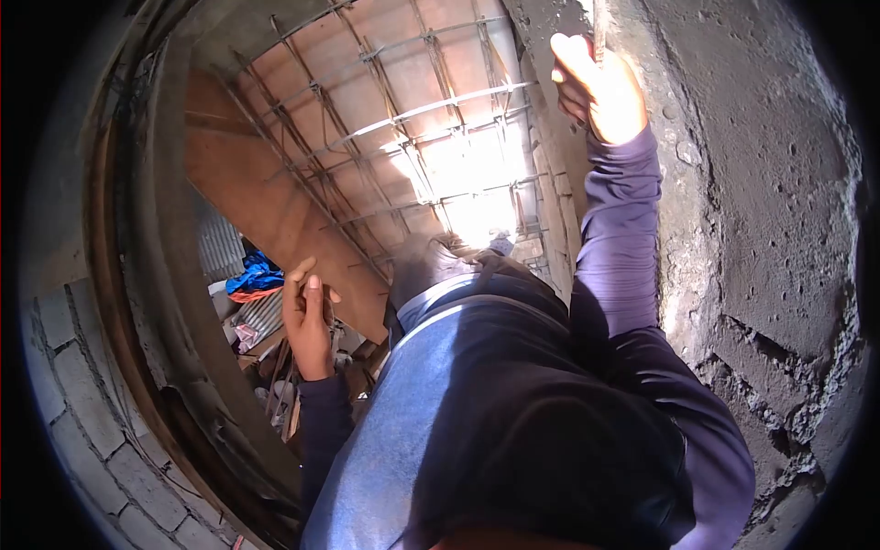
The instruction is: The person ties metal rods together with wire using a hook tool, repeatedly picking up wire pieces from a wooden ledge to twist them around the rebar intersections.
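At the upper right, my right hand (610,92) is closed around a thin, stick-like tool (599,27), whose upper end runs out of view. It is raised beside the edge of the rough grey plastered wall (770,174). Lower down on the left, my left hand (310,325) is in the air with loosely bent fingers apart and nothing visible in them. Behind that hand is a brown board (275,220) sloping along the rebar grid.
A tied rebar grid (394,119) spans a lighter panel, with glaring sunlight on part of it. Blue plastic sheeting (257,275) and corrugated metal (218,238) lie below on the left, among clutter. Block masonry (101,440) stands at the far left.
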The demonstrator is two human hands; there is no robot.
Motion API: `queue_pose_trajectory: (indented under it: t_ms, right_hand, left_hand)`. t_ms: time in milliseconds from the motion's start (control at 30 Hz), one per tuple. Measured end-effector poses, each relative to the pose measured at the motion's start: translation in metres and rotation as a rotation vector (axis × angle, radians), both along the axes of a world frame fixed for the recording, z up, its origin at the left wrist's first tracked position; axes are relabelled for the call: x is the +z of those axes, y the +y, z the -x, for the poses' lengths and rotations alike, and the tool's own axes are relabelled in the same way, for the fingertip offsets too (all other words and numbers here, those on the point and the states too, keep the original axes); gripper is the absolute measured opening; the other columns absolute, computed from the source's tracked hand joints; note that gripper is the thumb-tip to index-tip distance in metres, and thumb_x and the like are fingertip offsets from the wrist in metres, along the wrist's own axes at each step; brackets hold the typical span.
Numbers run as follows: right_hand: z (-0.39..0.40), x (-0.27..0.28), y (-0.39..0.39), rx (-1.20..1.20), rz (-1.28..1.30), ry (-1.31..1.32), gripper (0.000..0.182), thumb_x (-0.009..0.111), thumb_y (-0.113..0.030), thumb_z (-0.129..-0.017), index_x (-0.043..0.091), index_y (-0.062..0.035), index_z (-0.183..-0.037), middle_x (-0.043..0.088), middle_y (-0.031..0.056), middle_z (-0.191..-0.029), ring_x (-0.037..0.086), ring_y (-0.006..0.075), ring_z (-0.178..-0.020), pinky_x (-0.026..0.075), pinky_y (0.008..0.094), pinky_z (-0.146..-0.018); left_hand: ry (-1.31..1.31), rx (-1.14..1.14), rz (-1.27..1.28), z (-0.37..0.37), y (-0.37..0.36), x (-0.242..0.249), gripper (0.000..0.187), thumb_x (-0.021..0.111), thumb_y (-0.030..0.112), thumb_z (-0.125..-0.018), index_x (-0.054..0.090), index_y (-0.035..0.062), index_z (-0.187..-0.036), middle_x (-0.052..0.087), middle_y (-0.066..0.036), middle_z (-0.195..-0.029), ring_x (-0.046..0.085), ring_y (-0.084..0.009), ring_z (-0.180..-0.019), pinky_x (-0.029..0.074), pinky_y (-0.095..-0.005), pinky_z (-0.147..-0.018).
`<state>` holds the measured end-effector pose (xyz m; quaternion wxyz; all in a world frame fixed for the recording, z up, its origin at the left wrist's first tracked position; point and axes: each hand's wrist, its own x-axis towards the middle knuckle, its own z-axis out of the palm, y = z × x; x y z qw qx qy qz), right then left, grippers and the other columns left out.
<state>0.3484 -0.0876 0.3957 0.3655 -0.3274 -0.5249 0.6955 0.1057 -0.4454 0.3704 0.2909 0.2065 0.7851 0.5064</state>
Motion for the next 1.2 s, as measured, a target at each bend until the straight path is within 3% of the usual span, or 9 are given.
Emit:
queue_pose_trajectory:
  t_ms: [133, 167, 200, 300, 467, 700, 867, 1000, 1200]
  right_hand:
    - [0.015, -0.018, -0.014, 0.154, 0.023, -0.181, 0.026, 0.073, -0.029, -0.09, 0.07, -0.0041, -0.089, 0.05, -0.0046, -0.062, 0.044, 0.0042, -0.051, 0.035, 0.0228, -0.048]
    - [0.032, -0.047, -0.019, 0.101, -0.838, -0.053, 0.021, 0.069, -0.025, -0.093, 0.069, -0.0036, -0.091, 0.054, -0.0044, -0.064, 0.048, 0.007, -0.053, 0.039, 0.0249, -0.049]
    - [0.03, -0.015, -0.042, 0.308, -0.191, -0.239, 0.022, 0.067, -0.021, -0.092, 0.07, -0.0009, -0.101, 0.066, 0.0018, -0.077, 0.058, 0.0102, -0.066, 0.048, 0.0274, -0.061]
    - [0.062, -0.042, -0.087, 0.585, -0.587, -0.314, 0.029, 0.068, -0.021, -0.091, 0.069, -0.0032, -0.113, 0.068, 0.0092, -0.084, 0.062, 0.0183, -0.072, 0.051, 0.0324, -0.066]
    - [0.101, -0.071, -0.184, 0.329, -0.186, -0.051, 0.021, 0.074, -0.029, -0.085, 0.072, -0.0118, -0.098, 0.067, 0.0086, -0.09, 0.066, 0.023, -0.08, 0.051, 0.0324, -0.071]
    - [0.088, -0.079, -0.182, 0.42, -0.218, -0.175, 0.023, 0.074, -0.032, -0.084, 0.072, -0.013, -0.095, 0.069, 0.0079, -0.091, 0.067, 0.0265, -0.083, 0.053, 0.0364, -0.074]
    - [0.105, -0.073, -0.206, 0.169, -0.365, -0.708, 0.033, 0.077, -0.044, -0.077, 0.073, -0.0126, -0.087, 0.072, 0.0078, -0.088, 0.069, 0.0291, -0.081, 0.054, 0.0375, -0.073]
    - [0.118, -0.041, -0.227, 0.068, -0.173, -0.971, 0.021, 0.072, -0.028, -0.087, 0.072, -0.0119, -0.101, 0.072, 0.0109, -0.091, 0.068, 0.023, -0.076, 0.051, 0.0354, -0.068]
    - [0.125, -0.041, -0.242, -0.006, 0.093, -0.701, 0.02, 0.079, -0.019, -0.084, 0.071, -0.0042, -0.096, 0.072, 0.0073, -0.094, 0.067, 0.0143, -0.089, 0.051, 0.0296, -0.081]
  left_hand:
    - [-0.084, -0.015, -0.031, 0.002, 0.014, -0.008, 0.039, 0.047, 0.033, -0.108, 0.055, 0.0037, -0.133, 0.052, 0.002, -0.068, 0.042, -0.0041, -0.059, 0.029, -0.0191, -0.054]
    - [-0.092, -0.021, -0.03, 0.001, 0.018, -0.01, 0.039, 0.047, 0.033, -0.108, 0.055, 0.0037, -0.133, 0.052, 0.002, -0.068, 0.042, -0.0041, -0.059, 0.029, -0.0191, -0.054]
    - [-0.112, -0.09, -0.05, 0.0, 0.023, -0.011, 0.047, 0.042, 0.04, -0.108, 0.052, 0.0039, -0.136, 0.051, 0.002, -0.067, 0.041, -0.0038, -0.058, 0.028, -0.0192, -0.053]
    - [-0.134, -0.22, -0.112, -0.012, 0.041, -0.019, 0.06, 0.035, 0.052, -0.107, 0.048, 0.0043, -0.141, 0.051, 0.003, -0.066, 0.04, -0.0031, -0.057, 0.027, -0.0193, -0.051]
    - [-0.348, -0.297, -0.261, -0.022, 0.059, -0.034, 0.064, 0.039, 0.056, -0.105, 0.042, 0.0059, -0.144, 0.059, 0.003, -0.081, 0.045, -0.0027, -0.063, 0.032, -0.0176, -0.053]
    - [-0.453, -0.592, -0.262, 0.005, 0.068, -0.029, 0.05, 0.04, 0.046, -0.108, 0.044, 0.0077, -0.141, 0.057, 0.003, -0.073, 0.045, -0.0027, -0.059, 0.033, -0.0178, -0.052]
    - [-0.443, -0.687, -0.24, 0.027, 0.076, -0.024, 0.047, 0.04, 0.043, -0.109, 0.047, 0.0066, -0.138, 0.052, 0.004, -0.075, 0.044, -0.0024, -0.059, 0.034, -0.0182, -0.052]
    - [-0.404, -0.808, -0.243, 0.043, 0.078, -0.039, 0.059, 0.033, 0.057, -0.106, 0.048, 0.0084, -0.136, 0.053, 0.001, -0.076, 0.044, -0.0034, -0.058, 0.031, -0.0184, -0.051]
    - [-0.581, -0.883, -0.148, 0.059, 0.069, -0.042, 0.058, 0.047, 0.051, -0.104, 0.043, 0.0061, -0.141, 0.055, -0.001, -0.083, 0.049, -0.0052, -0.061, 0.037, -0.0183, -0.053]
